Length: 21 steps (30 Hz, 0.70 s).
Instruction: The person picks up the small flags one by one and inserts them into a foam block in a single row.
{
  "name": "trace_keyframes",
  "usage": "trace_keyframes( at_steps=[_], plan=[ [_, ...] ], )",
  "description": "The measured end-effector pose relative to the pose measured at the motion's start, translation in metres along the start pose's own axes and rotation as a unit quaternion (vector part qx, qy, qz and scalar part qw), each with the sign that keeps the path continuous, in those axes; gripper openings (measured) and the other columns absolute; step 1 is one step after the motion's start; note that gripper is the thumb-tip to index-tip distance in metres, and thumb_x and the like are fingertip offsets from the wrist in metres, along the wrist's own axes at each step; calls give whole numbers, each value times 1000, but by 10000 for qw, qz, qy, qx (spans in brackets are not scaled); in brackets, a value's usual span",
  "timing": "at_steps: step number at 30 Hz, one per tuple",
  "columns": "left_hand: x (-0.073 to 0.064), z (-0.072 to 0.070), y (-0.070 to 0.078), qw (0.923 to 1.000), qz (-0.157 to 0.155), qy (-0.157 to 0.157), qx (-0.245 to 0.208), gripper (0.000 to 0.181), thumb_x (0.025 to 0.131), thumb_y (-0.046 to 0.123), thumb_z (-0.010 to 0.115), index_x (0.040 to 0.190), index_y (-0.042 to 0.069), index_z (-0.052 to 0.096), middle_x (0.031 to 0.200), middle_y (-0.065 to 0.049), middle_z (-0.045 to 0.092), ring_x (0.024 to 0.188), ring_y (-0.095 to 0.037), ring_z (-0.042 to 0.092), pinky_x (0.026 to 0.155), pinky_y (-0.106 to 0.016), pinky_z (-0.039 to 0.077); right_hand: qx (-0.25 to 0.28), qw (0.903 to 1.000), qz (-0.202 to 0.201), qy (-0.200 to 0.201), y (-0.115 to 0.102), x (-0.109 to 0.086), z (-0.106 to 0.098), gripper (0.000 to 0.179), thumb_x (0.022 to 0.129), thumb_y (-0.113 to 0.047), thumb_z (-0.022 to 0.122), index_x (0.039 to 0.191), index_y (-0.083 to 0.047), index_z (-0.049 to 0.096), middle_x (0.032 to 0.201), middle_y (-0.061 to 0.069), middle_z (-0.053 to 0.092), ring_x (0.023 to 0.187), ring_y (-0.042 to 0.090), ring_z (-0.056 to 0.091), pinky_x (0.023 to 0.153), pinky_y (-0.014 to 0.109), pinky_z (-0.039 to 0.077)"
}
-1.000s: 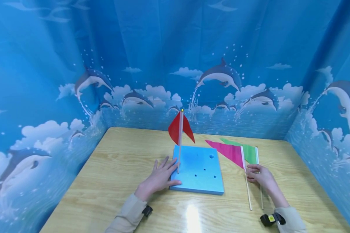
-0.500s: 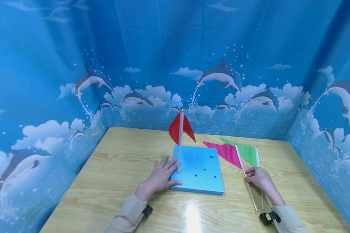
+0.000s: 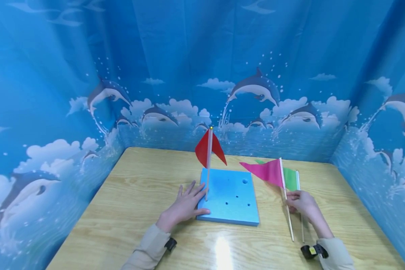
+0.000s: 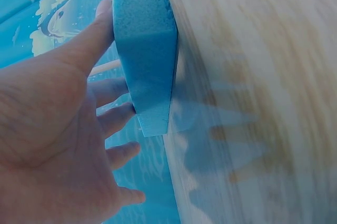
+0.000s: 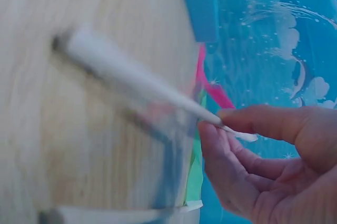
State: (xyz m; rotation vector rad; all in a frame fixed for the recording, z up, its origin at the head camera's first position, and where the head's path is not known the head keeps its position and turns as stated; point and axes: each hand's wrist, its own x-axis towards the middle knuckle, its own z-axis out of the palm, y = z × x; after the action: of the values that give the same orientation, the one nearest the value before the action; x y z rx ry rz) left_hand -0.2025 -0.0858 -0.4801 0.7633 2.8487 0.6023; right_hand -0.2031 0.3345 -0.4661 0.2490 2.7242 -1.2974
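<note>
At the left edge of the blue foam board (image 3: pixel 222 213) my left hand (image 3: pixel 186 205) rests with its fingers spread and fairly straight. A red flag (image 3: pixel 202 152) on a thin stick stands upright in the board, right by those fingers. Thumb and fingertips of my right hand (image 3: pixel 302 204) pinch the stick of a pink pennant flag (image 3: pixel 268 171). In the right wrist view the stick (image 5: pixel 137 79) slants up between thumb and forefinger. Behind it lies a green pennant flag (image 3: pixel 291 179), its stick partly hidden under my right hand.
Several small holes dot the board, including a wider hole (image 3: pixel 244 181) near its far right corner. The wooden table (image 3: pixel 128 195) ends at a blue dolphin curtain (image 3: pixel 175 112), which hangs on the back and both sides.
The pink flag's stick has shifted in my right hand, and its top now reaches higher, covering more of the green flag. My left hand has not moved.
</note>
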Motion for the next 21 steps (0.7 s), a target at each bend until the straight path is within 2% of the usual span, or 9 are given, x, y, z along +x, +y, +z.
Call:
trace_keyframes(
  at_steps=[5,11,16,21],
  plan=[
    [0,-1,1,10000,26,25,-37,80,92,54,68,156,14,41,165,-9,30,154,-42,14,116,-74,8,379,9990,-190,117,-5,-1,0,42,95,0,63,127,24,50,101,24,67,67,12,68,66,32,62],
    [0,-2,1,9999,101,51,-131,80,92,52,69,156,12,41,165,-11,29,154,-44,14,115,-75,7,1021,9942,-291,137,-15,-2,2,48,97,-1,63,134,22,44,104,16,65,71,5,68,74,30,62],
    [0,-2,1,9999,84,30,-132,80,92,52,68,156,13,40,166,-10,29,154,-43,13,116,-75,6,1497,9877,-383,256,-25,-4,5,49,99,-2,62,138,20,42,102,6,64,72,5,69,76,31,62],
    [0,-1,1,9999,74,7,-108,81,92,53,68,157,14,40,166,-9,29,154,-42,13,116,-75,7,1933,9793,-477,360,-34,-3,9,52,99,-4,63,141,18,40,97,-5,64,78,1,68,78,27,61]
  ],
)
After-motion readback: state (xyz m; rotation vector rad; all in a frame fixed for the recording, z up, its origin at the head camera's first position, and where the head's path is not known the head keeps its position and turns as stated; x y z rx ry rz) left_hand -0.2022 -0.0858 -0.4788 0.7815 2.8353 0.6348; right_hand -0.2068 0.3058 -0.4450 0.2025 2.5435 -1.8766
